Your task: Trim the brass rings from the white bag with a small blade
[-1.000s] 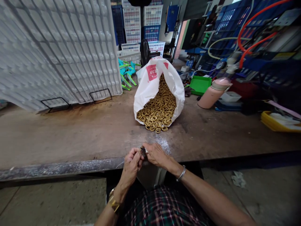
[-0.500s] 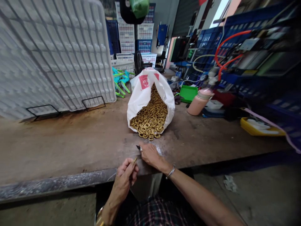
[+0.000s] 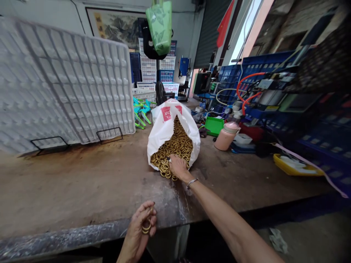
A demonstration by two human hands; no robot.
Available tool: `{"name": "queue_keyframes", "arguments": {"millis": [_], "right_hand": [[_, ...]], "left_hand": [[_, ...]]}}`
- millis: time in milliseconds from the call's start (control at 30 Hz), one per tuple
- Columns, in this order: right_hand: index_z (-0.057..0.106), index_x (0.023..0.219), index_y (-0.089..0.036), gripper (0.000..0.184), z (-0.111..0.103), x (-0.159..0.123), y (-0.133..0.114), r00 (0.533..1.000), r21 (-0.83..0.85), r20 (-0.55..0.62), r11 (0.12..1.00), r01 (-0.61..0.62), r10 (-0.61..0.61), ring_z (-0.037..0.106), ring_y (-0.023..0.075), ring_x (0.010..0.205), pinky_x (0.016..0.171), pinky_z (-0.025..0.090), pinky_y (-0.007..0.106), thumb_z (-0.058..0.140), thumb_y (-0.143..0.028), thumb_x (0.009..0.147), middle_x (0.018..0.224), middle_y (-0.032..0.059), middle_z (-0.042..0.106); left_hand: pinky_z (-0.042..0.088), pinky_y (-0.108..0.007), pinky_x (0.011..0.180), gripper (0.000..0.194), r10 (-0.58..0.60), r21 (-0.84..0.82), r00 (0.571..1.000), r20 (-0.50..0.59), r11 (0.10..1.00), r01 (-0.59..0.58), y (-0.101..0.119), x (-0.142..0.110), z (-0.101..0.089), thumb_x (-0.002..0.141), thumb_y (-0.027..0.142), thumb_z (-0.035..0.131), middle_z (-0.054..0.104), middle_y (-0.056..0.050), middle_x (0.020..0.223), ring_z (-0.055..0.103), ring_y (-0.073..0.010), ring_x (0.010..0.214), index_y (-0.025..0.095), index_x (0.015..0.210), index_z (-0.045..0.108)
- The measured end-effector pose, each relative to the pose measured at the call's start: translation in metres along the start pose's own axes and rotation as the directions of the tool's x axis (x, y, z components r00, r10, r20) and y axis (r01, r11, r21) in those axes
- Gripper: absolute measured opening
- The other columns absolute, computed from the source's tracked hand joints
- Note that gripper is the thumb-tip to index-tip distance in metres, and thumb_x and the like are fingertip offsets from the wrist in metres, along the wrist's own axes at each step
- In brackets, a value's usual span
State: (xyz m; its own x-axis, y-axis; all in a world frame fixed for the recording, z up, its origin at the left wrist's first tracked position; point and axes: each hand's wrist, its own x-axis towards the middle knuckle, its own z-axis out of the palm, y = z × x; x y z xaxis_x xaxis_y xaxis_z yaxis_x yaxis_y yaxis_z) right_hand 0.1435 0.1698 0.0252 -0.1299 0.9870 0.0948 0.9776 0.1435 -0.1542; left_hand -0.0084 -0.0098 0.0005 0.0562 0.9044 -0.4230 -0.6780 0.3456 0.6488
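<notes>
A white plastic bag (image 3: pixel 160 135) lies open on the worn workbench (image 3: pixel 82 182), spilling several brass rings (image 3: pixel 175 146). My right hand (image 3: pixel 177 167) is stretched forward onto the front of the ring pile, fingers curled among the rings, with a small dark tool tip showing at the fingertips. My left hand (image 3: pixel 142 224) hangs back at the bench's near edge, closed around a few brass rings (image 3: pixel 146 225).
A large white moulded tray (image 3: pixel 63 91) leans upright at the back left. A pink flask (image 3: pixel 226 136), a green tray (image 3: pixel 214 126) and a yellow tray (image 3: pixel 294 164) stand to the right. Stacked crates and blue racks fill the background. A green bag (image 3: pixel 159 25) hangs overhead.
My right hand has reached forward from the bench edge into the ring pile. My left hand dropped back toward me, holding rings. The view tilted upward.
</notes>
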Motion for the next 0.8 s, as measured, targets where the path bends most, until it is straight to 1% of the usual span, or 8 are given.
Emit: {"name": "queue_keyframes", "arguments": {"millis": [133,267,367,467,533,633,733,800], "right_hand": [[0.052,0.103,-0.017,0.023,0.006,0.001,0.002,0.999,0.021,-0.017,0.999,0.027,-0.027,0.059,0.0194,0.085,0.068,0.039,0.027,0.041,-0.024,0.085,0.099,0.0095,0.059],[0.053,0.101,-0.019,0.02,0.011,-0.003,0.007,0.993,0.1,-0.081,0.99,0.1,-0.092,0.058,0.0172,0.086,0.069,0.037,0.025,0.042,-0.02,0.084,0.096,0.0073,0.061],[0.054,0.101,-0.019,0.023,0.016,-0.017,0.005,0.979,0.243,-0.142,0.954,0.174,-0.143,0.057,0.0159,0.078,0.067,0.035,0.023,0.044,-0.015,0.08,0.086,0.005,0.062],[0.055,0.094,-0.019,0.019,0.022,-0.042,-0.004,0.954,0.451,-0.184,0.841,0.297,-0.238,0.055,0.0143,0.069,0.065,0.036,0.022,0.042,-0.014,0.08,0.076,0.0023,0.06],[0.055,0.088,-0.019,0.015,0.024,-0.062,-0.013,0.944,0.586,-0.197,0.74,0.331,-0.266,0.053,0.0135,0.067,0.064,0.037,0.022,0.04,-0.019,0.083,0.074,0.0014,0.058],[0.053,0.085,-0.019,0.017,0.022,-0.086,-0.025,0.947,0.707,-0.152,0.638,0.305,-0.284,0.05,0.0125,0.062,0.061,0.037,0.022,0.038,-0.024,0.085,0.07,-0.0002,0.055],[0.053,0.084,-0.019,0.015,0.018,-0.098,-0.031,0.95,0.771,-0.083,0.585,0.252,-0.301,0.047,0.0113,0.059,0.058,0.036,0.022,0.038,-0.024,0.084,0.066,-0.0018,0.053],[0.053,0.082,-0.019,0.014,0.018,-0.101,-0.033,0.954,0.81,-0.037,0.55,0.203,-0.297,0.045,0.0105,0.057,0.056,0.035,0.021,0.04,-0.024,0.083,0.063,-0.0031,0.05]], "left_hand": [[0.032,-0.017,0.042,0.024,0.013,-0.065,1.0,0.015,0.998,-0.012,0.001,-0.001,-0.005,0.063,0.028,0.074,0.059,-0.002,0.074,0.053,-0.0086,0.06,0.014,0.071,0.057],[0.031,-0.017,0.041,0.029,-0.012,-0.083,0.999,-0.051,0.997,0.008,0.002,0.002,-0.004,0.058,0.029,0.078,0.061,-0.003,0.075,0.058,-0.0118,0.064,0.014,0.067,0.054],[0.028,-0.015,0.038,0.033,0.015,-0.038,0.997,-0.07,0.999,-0.018,0.005,0.009,0.002,0.056,0.032,0.078,0.058,0.0,0.068,0.056,-0.0093,0.057,0.014,0.065,0.052],[0.025,-0.014,0.035,0.034,0.111,0.062,0.991,-0.077,0.992,-0.106,0.007,0.018,0.008,0.06,0.038,0.075,0.055,0.002,0.062,0.051,-0.0067,0.05,0.016,0.073,0.053],[0.026,-0.014,0.034,0.039,0.166,0.123,0.982,-0.093,0.98,-0.154,0.008,0.023,0.011,0.062,0.042,0.073,0.055,0.003,0.061,0.051,-0.0072,0.048,0.017,0.084,0.053],[0.027,-0.014,0.033,0.042,0.18,0.176,0.981,-0.077,0.971,-0.164,0.008,0.026,0.013,0.063,0.045,0.07,0.055,0.004,0.059,0.05,-0.007,0.046,0.017,0.09,0.052],[0.027,-0.014,0.034,0.039,0.157,0.212,0.986,-0.052,0.967,-0.143,0.007,0.025,0.014,0.063,0.045,0.07,0.052,0.005,0.056,0.045,-0.005,0.043,0.016,0.082,0.052],[0.026,-0.013,0.034,0.038,0.149,0.231,0.987,-0.059,0.964,-0.131,0.005,0.023,0.014,0.063,0.045,0.07,0.05,0.006,0.055,0.041,-0.0038,0.041,0.016,0.079,0.052]]}}
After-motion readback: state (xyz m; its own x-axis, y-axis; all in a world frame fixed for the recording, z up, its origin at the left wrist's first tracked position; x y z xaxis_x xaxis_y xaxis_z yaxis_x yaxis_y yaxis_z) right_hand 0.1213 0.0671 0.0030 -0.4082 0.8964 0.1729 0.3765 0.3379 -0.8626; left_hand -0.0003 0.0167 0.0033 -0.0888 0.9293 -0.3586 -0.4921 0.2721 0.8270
